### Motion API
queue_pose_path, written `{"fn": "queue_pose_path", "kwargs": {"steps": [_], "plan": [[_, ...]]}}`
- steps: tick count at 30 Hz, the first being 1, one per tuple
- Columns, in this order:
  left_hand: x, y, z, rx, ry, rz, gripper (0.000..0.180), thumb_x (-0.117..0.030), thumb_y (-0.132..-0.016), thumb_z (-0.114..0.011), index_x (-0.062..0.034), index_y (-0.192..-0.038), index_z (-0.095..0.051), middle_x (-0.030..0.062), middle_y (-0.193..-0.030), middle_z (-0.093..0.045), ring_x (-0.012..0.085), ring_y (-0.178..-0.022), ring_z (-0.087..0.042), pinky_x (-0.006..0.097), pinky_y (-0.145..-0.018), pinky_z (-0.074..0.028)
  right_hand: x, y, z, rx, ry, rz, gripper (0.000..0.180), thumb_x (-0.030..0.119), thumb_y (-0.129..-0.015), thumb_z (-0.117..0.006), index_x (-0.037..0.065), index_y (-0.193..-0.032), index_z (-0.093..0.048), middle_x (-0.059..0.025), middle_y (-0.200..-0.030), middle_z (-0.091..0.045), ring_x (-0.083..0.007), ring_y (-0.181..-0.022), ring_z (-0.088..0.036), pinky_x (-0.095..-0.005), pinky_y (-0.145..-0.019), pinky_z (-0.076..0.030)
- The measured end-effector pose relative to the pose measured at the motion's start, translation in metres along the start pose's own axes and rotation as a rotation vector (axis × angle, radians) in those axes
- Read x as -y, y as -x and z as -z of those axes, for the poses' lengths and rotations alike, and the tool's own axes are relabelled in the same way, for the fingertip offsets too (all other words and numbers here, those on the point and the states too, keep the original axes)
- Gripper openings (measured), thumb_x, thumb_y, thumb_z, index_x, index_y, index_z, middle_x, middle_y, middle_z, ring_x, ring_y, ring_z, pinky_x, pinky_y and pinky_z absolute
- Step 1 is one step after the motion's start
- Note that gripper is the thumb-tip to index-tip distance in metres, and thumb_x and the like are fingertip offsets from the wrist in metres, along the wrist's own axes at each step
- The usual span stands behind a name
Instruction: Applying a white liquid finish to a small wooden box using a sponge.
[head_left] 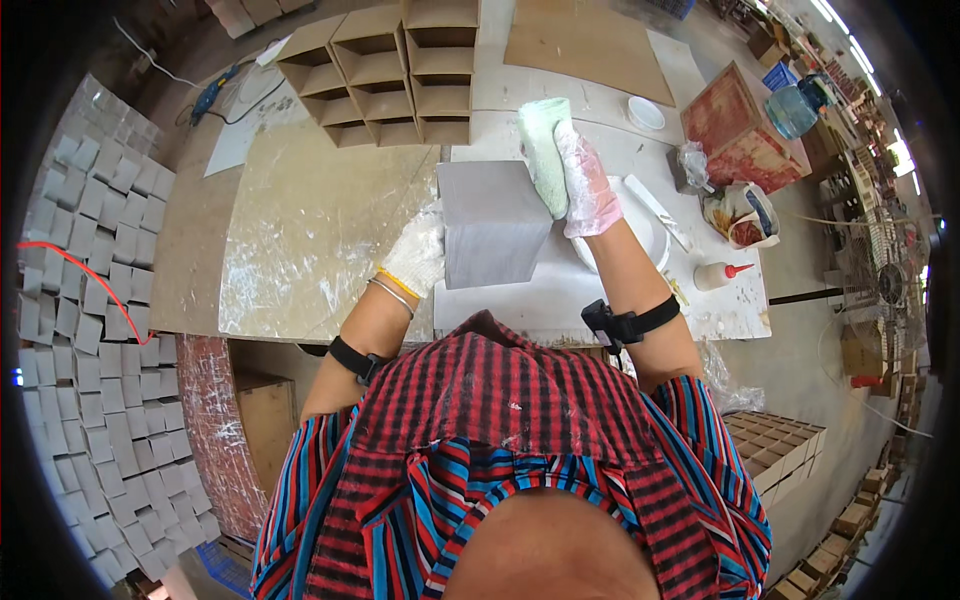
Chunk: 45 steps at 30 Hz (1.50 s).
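Observation:
A grey box (490,235) with smooth flat faces is held at the front of the worktable, in front of my body. My left hand (416,248), in a white knitted glove, grips its left side; the fingertips are partly hidden by the box. My right hand (588,185) wears a thin, white-smeared glove over pink. It is closed round a folded pale green cloth (543,150), whose lower end lies close to the box's right side; I cannot tell whether they touch. Beneath my right wrist is a round white dish (655,243), with a flat white scraper (657,211) over its edge.
A brown compartment rack (440,62) stands at the table's back. To the right are a white tub (645,113), a red-tipped bottle (712,276), an open bag (742,215) and a red crate (740,125) bearing a water jug (795,108). Stacked grey boxes (120,400) rise on the left.

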<state>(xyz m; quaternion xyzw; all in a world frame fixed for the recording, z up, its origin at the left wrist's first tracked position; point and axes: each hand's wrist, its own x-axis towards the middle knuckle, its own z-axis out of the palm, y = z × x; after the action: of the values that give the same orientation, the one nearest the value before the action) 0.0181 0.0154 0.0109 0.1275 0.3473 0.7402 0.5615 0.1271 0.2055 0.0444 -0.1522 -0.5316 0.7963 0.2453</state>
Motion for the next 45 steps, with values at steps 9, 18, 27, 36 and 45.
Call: {"fn": "queue_pose_path", "kwargs": {"steps": [9,18,27,36,45], "plan": [[0.002,-0.02,0.025,-0.185,0.09,0.073,0.032,-0.027,-0.092,-0.037,-0.0051,-0.107,-0.054,0.0108,-0.097,-0.06,0.0243,-0.086,-0.059,0.038,-0.079,-0.049,0.004,0.026,-0.024,0.044,0.455,0.319,0.028,0.015,-0.082,-0.059,0.003,-0.107,-0.052,-0.0051,-0.093,-0.059,-0.0132,-0.078,-0.056,-0.0261,-0.071,-0.046],[0.028,-0.059,0.071,0.165,0.045,0.116,0.032,-0.026,-0.09,-0.043,-0.0042,-0.112,-0.052,0.0099,-0.101,-0.059,0.0218,-0.09,-0.058,0.034,-0.077,-0.049,0.016,0.053,-0.046,0.637,1.357,0.707,0.05,0.021,-0.07,-0.072,0.01,-0.115,-0.052,-0.0115,-0.096,-0.058,-0.029,-0.09,-0.057,-0.0374,-0.08,-0.046],[0.014,-0.01,0.019,-0.089,-0.09,0.193,0.028,-0.018,-0.091,-0.04,-0.0042,-0.111,-0.053,0.0103,-0.1,-0.06,0.0207,-0.091,-0.059,0.032,-0.077,-0.05,0.032,0.005,-0.047,0.204,1.126,0.636,0.042,0.023,-0.074,-0.067,0.008,-0.112,-0.054,-0.0129,-0.1,-0.058,-0.0304,-0.094,-0.056,-0.0364,-0.081,-0.045],[0.012,0.004,0.022,-0.055,-0.586,0.096,0.027,-0.022,-0.09,-0.045,-0.0058,-0.11,-0.055,0.0077,-0.097,-0.061,0.0174,-0.085,-0.06,0.031,-0.071,-0.051,0.021,-0.02,-0.052,0.082,1.392,0.431,0.043,0.03,-0.077,-0.063,0.007,-0.111,-0.053,-0.0131,-0.095,-0.06,-0.031,-0.087,-0.059,-0.0374,-0.077,-0.046],[-0.001,0.005,0.035,0.212,-0.981,-0.464,0.03,-0.016,-0.088,-0.048,-0.0016,-0.114,-0.051,0.0098,-0.105,-0.058,0.0192,-0.091,-0.058,0.031,-0.079,-0.049,-0.008,-0.001,-0.008,0.058,0.553,0.204,0.037,0.035,-0.085,-0.055,0.005,-0.107,-0.054,-0.0061,-0.085,-0.061,-0.0109,-0.07,-0.057,-0.0233,-0.058,-0.046]]}}
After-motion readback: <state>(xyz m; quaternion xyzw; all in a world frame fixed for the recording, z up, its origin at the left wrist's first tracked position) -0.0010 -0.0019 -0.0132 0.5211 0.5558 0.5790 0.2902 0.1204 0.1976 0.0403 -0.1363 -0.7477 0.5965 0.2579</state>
